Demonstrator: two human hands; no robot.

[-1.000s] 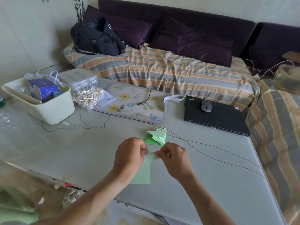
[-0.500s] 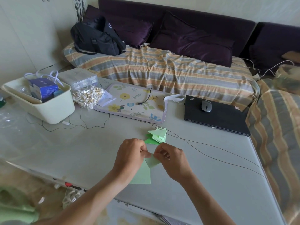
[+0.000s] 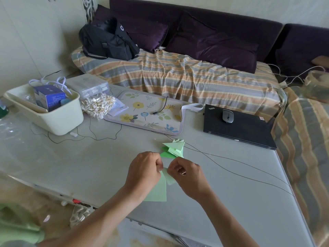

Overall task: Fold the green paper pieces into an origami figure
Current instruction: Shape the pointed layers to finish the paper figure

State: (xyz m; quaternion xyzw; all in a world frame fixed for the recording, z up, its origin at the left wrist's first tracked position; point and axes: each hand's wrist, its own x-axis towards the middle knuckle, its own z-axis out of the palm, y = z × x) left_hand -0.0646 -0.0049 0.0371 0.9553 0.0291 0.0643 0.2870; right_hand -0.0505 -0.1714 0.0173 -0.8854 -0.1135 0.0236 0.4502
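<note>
Two hands (image 3: 144, 171) (image 3: 187, 175), one laptop (image 3: 238, 129), one mouse (image 3: 227, 116) (on laptop), one bin (image 3: 58, 118), one mat (image 3: 147, 113).

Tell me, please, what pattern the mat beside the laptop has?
Flowers and leaves on cream, seen in the head view: mat, laptop.

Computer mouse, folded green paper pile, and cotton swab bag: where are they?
computer mouse (image 3: 227, 116), head view, middle of its grey top.
folded green paper pile (image 3: 173, 148), head view, pale top triangle.
cotton swab bag (image 3: 97, 105), head view, middle of the clear bag.

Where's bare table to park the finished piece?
Bare table right of the right hand, below the cables; also left of the left hand, below the bin. Crowded along the far edge: mat, laptop.
</note>
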